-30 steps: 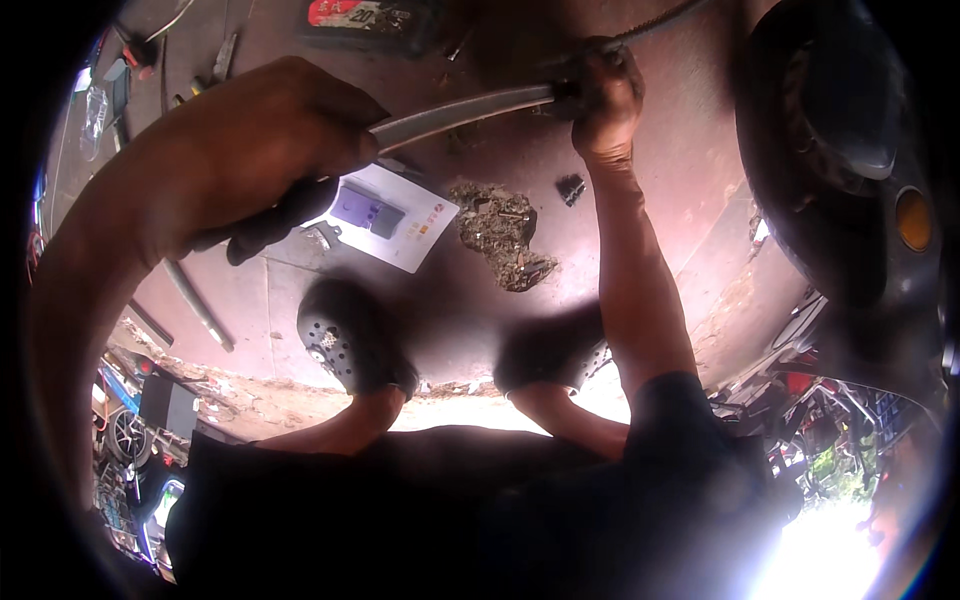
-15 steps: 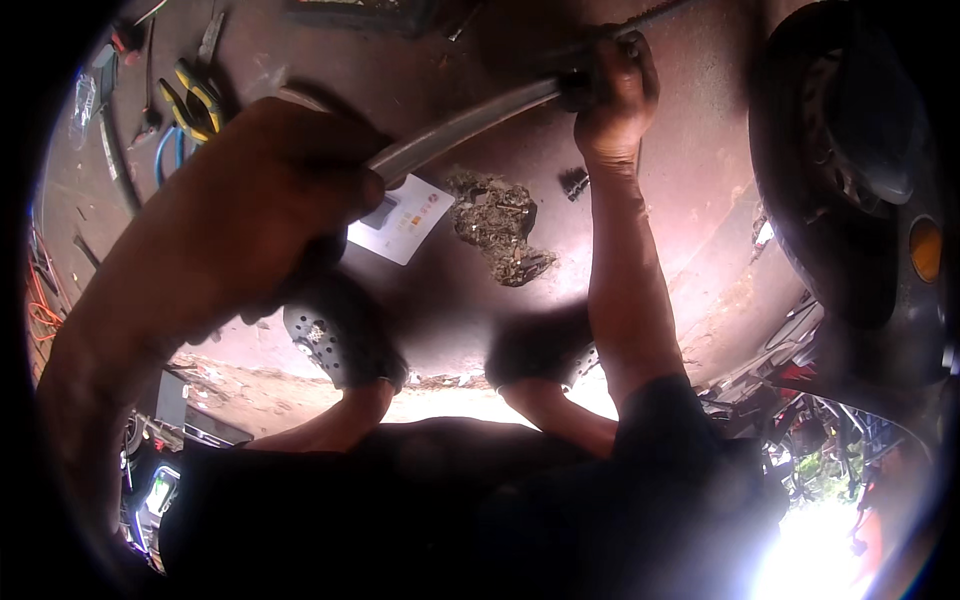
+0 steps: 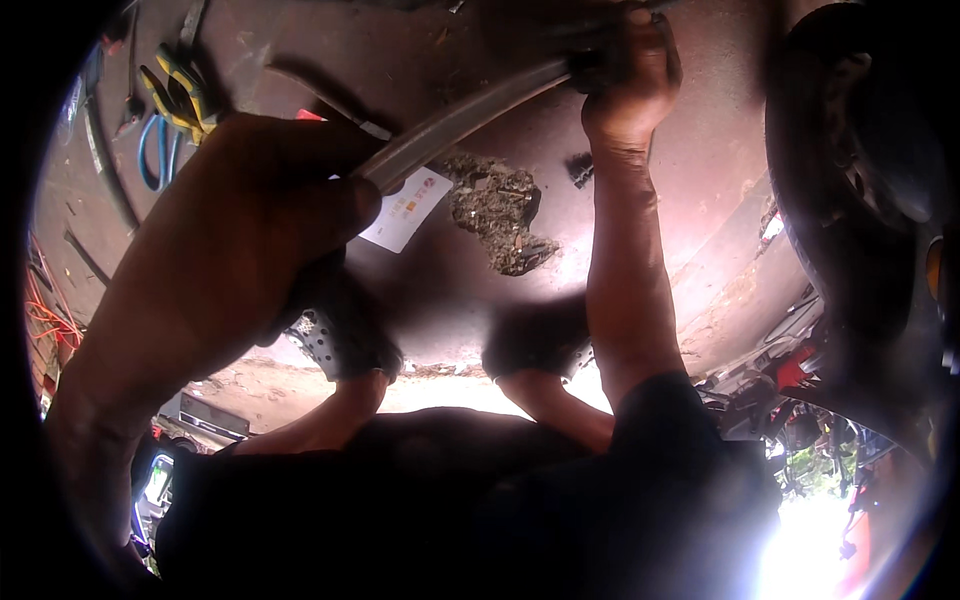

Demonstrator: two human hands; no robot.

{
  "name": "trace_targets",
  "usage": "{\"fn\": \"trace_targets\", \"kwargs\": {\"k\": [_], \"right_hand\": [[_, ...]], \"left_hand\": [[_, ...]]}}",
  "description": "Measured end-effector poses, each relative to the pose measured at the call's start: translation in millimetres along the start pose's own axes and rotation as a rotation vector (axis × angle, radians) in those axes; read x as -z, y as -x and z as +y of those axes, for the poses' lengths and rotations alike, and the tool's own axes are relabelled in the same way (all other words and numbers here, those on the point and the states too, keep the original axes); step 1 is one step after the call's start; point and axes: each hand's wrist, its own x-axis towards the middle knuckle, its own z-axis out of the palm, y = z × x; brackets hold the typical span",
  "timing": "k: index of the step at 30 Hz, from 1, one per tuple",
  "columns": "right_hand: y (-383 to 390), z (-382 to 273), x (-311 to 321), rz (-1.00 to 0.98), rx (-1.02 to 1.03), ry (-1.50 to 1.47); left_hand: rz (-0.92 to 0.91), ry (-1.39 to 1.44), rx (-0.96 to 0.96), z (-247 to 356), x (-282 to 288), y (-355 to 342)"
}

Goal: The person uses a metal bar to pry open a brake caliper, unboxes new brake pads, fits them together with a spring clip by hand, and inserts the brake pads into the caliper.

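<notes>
Both hands close on one long pale bar: left hand [image 3: 250, 230] wraps its near end, right hand [image 3: 630, 75] clamps the far end, above the reddish floor [image 3: 700, 170]. Steady, even pressure from both grips would serve best. Whatever the bar [image 3: 465, 115] joins is cut off at the top edge; glare hides the lower right.

you see a pale grey bar [image 3: 455, 125] over a reddish-brown floor [image 3: 700, 180]. a white card [image 3: 405, 208] carries small orange and yellow marks. the pliers [image 3: 178, 92] have yellow handles, beside a blue loop [image 3: 150, 150]. a grey-brown dirt pile [image 3: 500, 210], black perforated sandals [image 3: 335, 335], orange wires [image 3: 45, 315].
</notes>
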Motion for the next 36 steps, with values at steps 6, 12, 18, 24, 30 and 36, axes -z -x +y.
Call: {"fn": "trace_targets", "kwargs": {"k": [6,12,18,24,30,36], "right_hand": [[2.2,-6.5,-1.5,-0.013,-0.003,0.028],[5.2,-6.9,1.3,0.002,-0.082,-0.073],[-5.7,12.6,18.8,-0.034,0.331,0.258],[5.5,-14.7,6.0,-0.005,-0.048,0.084],[-4.4,10.5,17.1,0.03,0.013,-0.013],[2.0,-2.6,14.9,0.009,-0.107,-0.092]], "left_hand": [[0.037,-0.139,-0.181,-9.5,-5.7,4.9],[0.085,-0.001,-0.211,-23.0,-16.4,2.1],[0.009,0.083,-0.169,-22.6,-20.9,0.3],[-0.054,0.298,-0.069,-16.0,-26.7,6.4],[-0.039,-0.007,-0.302,-17.3,-31.1,8.1],[0.004,-0.034,-0.225,-10.0,-35.2,11.9]]}}
